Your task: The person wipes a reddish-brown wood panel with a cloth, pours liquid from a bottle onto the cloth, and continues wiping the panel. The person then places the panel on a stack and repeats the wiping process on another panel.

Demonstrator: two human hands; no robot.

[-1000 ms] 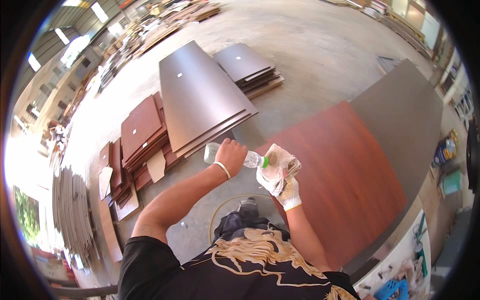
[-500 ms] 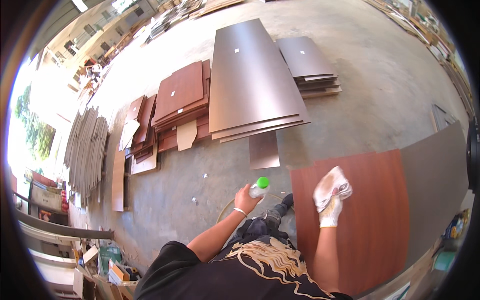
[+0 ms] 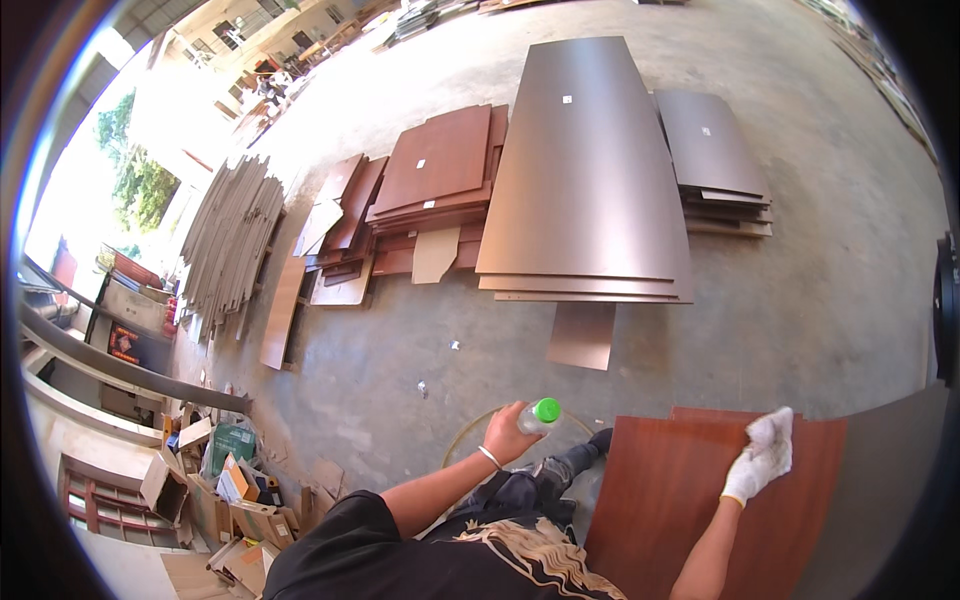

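Concrete workshop floor (image 3: 800, 330), stacks of brown panels (image 3: 590, 190) lying ahead. Left hand (image 3: 505, 437) bare, fingers wrapped round clear bottle with green cap (image 3: 540, 414), held upright over floor beside body. Right hand (image 3: 755, 468) in white glove, pressing white cloth (image 3: 778, 428) flat on reddish-brown board (image 3: 680, 490) at lower right. Hands well apart.

bottle (image 3: 540, 414) left of panel (image 3: 690, 500); stacked boards (image 3: 590, 170) beyond
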